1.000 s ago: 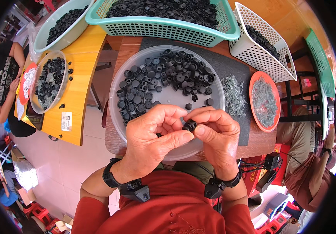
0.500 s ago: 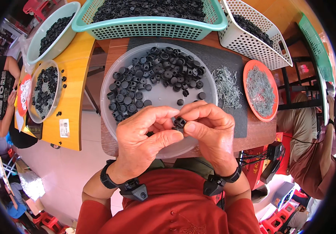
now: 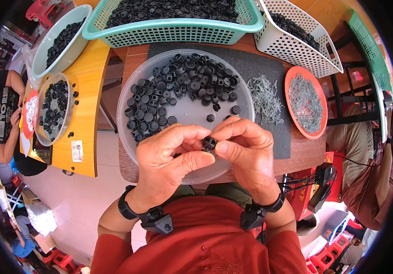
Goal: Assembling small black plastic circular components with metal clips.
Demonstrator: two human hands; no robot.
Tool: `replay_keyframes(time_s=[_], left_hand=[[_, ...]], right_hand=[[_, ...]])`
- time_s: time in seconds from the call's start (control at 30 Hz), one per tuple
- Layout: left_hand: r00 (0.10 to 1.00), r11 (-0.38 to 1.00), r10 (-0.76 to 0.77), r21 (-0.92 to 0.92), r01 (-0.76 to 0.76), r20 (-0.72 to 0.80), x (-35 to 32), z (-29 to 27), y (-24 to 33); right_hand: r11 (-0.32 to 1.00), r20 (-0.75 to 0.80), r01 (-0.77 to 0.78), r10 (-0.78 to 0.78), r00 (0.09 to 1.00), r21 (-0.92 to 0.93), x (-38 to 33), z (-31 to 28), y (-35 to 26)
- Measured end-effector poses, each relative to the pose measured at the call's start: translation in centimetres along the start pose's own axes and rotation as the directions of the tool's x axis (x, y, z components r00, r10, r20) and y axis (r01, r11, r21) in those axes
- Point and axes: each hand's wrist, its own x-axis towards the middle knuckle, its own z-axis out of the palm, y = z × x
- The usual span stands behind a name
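Observation:
Between the fingertips of both hands is a small black plastic part [image 3: 209, 143] with openings in its side. My left hand [image 3: 171, 153] pinches it from the left, thumb and forefinger closed on it. From the other side my right hand [image 3: 244, 148] grips the same part between thumb and fingers. Both hands are above the near side of a round clear plastic tub [image 3: 130, 75]. Loose black caps and small slotted parts [image 3: 160, 98] fill the tub's far and left side. My fingers hide some of the held part.
Thin metal pins [image 3: 266, 101] lie on a dark mat right of the tub; more fill an orange plate [image 3: 322, 119]. A green basket [image 3: 173, 33] and a white basket [image 3: 292, 55] of black parts stand behind. At left, a person [image 3: 0, 109] sits by a yellow table [image 3: 84, 137].
The black part has turned slightly between my fingertips, and its openings show more clearly now. Both hands stay in nearly the same place.

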Motion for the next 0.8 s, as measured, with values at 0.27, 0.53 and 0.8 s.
replay_keyframes(time_s=[0.27,0.53,0.8], left_hand=[[1.0,0.999,0.009,0.042,-0.01,0.013,0.2,-0.12,0.17],[1.0,1.0,-0.006,0.019,0.006,0.019,0.05,-0.13,-0.13],[0.985,0.97,-0.126,-0.192,0.147,0.116,0.0,-0.43,-0.26]], right_hand=[[0.998,-0.024,0.002,-0.001,1.0,0.07,0.27,0.36,0.07],[0.999,-0.023,-0.012,0.013,1.0,0.032,0.26,0.23,0.1],[0.997,-0.023,0.051,-0.053,0.998,-0.065,-0.1,0.65,0.05]])
